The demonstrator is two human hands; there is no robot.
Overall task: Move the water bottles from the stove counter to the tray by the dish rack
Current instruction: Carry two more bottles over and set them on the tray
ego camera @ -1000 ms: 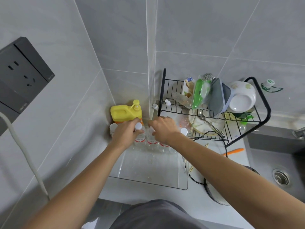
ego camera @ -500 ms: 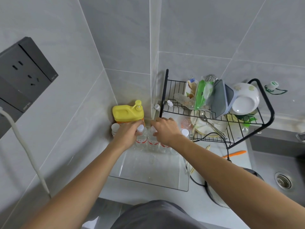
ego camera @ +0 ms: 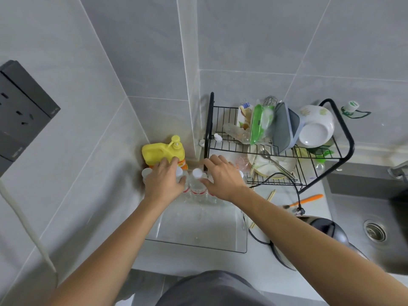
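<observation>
Several clear water bottles (ego camera: 196,184) with white caps and red labels stand in a row at the far end of a clear plastic tray (ego camera: 198,250), left of the dish rack (ego camera: 318,160). My left hand (ego camera: 164,184) lies over the left bottles, fingers apart, one white cap (ego camera: 179,172) showing between thumb and index finger. My right hand (ego camera: 223,178) is spread over the right bottles and hides most of them. One cap (ego camera: 197,173) shows between my hands. Neither hand closes around a bottle.
A yellow pump jug (ego camera: 163,151) stands in the corner behind the tray. The rack holds bowls, a plate and packets. A black cable, an orange brush (ego camera: 306,199), a black appliance (ego camera: 326,228) and the sink (ego camera: 375,233) lie to the right. A wall socket (ego camera: 22,111) is at left.
Both hands were closed around bottle tops a second ago; now their fingers have spread and loosened over the row. The bottles stand in the tray where they were.
</observation>
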